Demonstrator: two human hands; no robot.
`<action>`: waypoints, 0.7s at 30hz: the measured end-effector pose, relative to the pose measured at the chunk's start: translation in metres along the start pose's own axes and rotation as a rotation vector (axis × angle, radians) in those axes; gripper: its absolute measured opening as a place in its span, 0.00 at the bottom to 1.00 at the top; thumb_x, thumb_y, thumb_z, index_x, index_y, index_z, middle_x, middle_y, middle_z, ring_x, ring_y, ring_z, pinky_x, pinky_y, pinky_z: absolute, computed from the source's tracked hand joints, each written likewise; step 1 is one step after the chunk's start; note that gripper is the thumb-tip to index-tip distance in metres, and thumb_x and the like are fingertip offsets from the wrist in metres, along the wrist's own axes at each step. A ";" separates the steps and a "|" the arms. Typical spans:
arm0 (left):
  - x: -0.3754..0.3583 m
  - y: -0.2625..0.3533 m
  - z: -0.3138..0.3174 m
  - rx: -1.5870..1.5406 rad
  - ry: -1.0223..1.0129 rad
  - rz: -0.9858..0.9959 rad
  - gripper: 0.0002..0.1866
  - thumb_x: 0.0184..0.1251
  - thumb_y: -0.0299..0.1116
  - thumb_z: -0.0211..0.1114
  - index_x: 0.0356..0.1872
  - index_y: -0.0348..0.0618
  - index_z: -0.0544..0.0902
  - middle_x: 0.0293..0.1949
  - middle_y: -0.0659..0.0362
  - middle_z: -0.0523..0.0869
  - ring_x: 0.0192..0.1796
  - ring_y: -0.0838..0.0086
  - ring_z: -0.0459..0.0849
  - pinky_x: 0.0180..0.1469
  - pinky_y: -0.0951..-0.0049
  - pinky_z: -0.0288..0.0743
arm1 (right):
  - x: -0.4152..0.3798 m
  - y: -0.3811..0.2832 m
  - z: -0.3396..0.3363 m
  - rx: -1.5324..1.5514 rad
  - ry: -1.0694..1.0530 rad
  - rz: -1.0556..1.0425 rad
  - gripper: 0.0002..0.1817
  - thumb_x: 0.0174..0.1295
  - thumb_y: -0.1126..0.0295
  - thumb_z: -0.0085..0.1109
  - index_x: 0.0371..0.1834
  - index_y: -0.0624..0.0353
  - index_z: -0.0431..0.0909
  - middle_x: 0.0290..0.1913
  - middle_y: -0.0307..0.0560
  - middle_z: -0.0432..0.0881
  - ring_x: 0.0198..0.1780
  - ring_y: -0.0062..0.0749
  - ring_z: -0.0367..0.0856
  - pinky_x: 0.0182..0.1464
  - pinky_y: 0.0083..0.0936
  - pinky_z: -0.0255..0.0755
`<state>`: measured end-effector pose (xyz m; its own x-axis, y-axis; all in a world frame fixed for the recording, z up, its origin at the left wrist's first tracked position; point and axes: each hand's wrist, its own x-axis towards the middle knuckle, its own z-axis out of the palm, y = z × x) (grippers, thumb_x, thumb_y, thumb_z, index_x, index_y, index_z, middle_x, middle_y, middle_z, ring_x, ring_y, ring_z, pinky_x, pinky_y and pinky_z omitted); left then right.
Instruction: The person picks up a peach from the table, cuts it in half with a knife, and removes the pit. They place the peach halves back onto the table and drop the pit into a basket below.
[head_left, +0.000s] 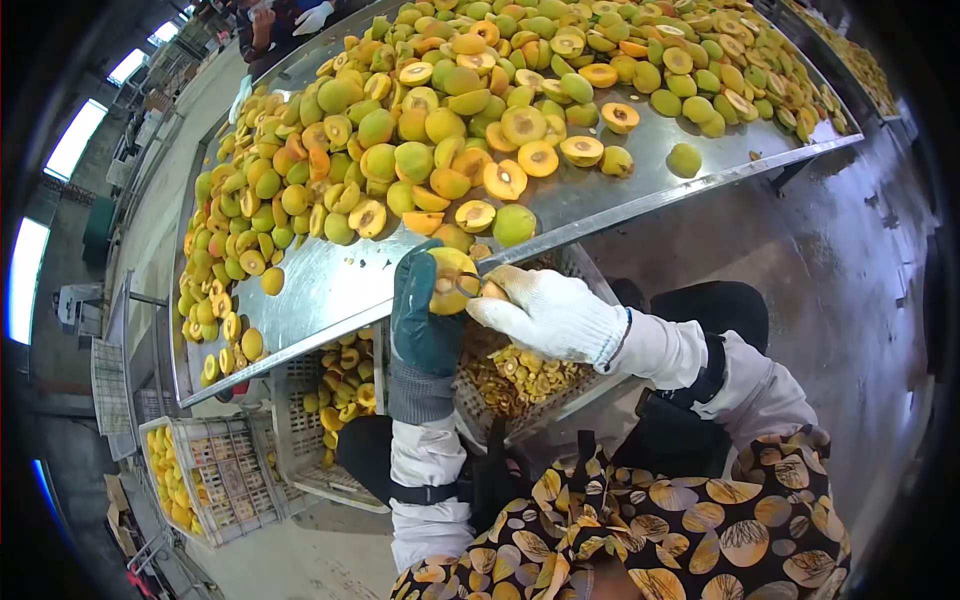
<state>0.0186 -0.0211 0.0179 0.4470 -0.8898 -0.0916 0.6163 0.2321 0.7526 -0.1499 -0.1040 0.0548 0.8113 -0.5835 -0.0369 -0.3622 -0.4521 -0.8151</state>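
In a dark green glove, my left hand (415, 310) is closed around a yellow peach half (452, 281), whose cut face is turned to the right. My right hand (556, 312), in a white knitted glove, grips a small pitting tool with a curved metal loop (468, 284). The loop rests against the cut face of the peach half; most of the handle is hidden in my fingers. Both hands are just off the near edge of the metal table (335, 275). Below them stands a crate (572, 402) with pits and fruit scraps.
A large heap of halved peaches (440, 125) covers much of the table. To the lower left, a plastic crate (300, 430) holds peach halves, and another crate (240, 470) stands beside it. At the far upper left, a person's gloved hand (315, 17) shows.
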 end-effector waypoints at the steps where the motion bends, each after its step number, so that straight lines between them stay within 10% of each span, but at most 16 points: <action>1: 0.003 -0.010 -0.008 -0.003 0.002 0.015 0.17 0.74 0.34 0.63 0.58 0.40 0.74 0.56 0.53 0.82 0.55 0.65 0.83 0.59 0.63 0.80 | -0.002 0.000 0.001 -0.057 0.048 -0.033 0.27 0.69 0.42 0.53 0.48 0.58 0.78 0.29 0.58 0.84 0.32 0.54 0.86 0.33 0.45 0.78; 7: -0.005 -0.015 -0.006 1.420 -0.011 0.691 0.19 0.78 0.40 0.59 0.58 0.36 0.75 0.53 0.50 0.84 0.55 0.65 0.82 0.60 0.62 0.77 | -0.007 0.007 0.010 -0.184 0.215 -0.137 0.27 0.70 0.42 0.52 0.42 0.60 0.78 0.25 0.57 0.83 0.29 0.53 0.86 0.29 0.44 0.77; 11: -0.015 -0.013 0.033 0.527 0.110 0.348 0.20 0.80 0.44 0.55 0.57 0.36 0.78 0.51 0.51 0.85 0.54 0.66 0.82 0.59 0.64 0.76 | -0.007 0.002 0.008 -0.187 0.205 -0.122 0.28 0.71 0.42 0.51 0.40 0.62 0.79 0.24 0.58 0.83 0.29 0.53 0.86 0.29 0.44 0.77; 21: -0.022 -0.015 0.041 0.680 0.218 0.456 0.20 0.82 0.43 0.51 0.58 0.35 0.78 0.49 0.50 0.85 0.52 0.69 0.83 0.58 0.68 0.77 | -0.002 -0.008 0.006 -0.042 0.107 -0.042 0.31 0.73 0.42 0.46 0.40 0.65 0.79 0.28 0.63 0.84 0.34 0.58 0.86 0.35 0.46 0.79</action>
<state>-0.0270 -0.0207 0.0356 0.7153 -0.6546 0.2447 -0.1476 0.2008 0.9685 -0.1460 -0.0947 0.0577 0.7737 -0.6306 0.0607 -0.3491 -0.5043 -0.7898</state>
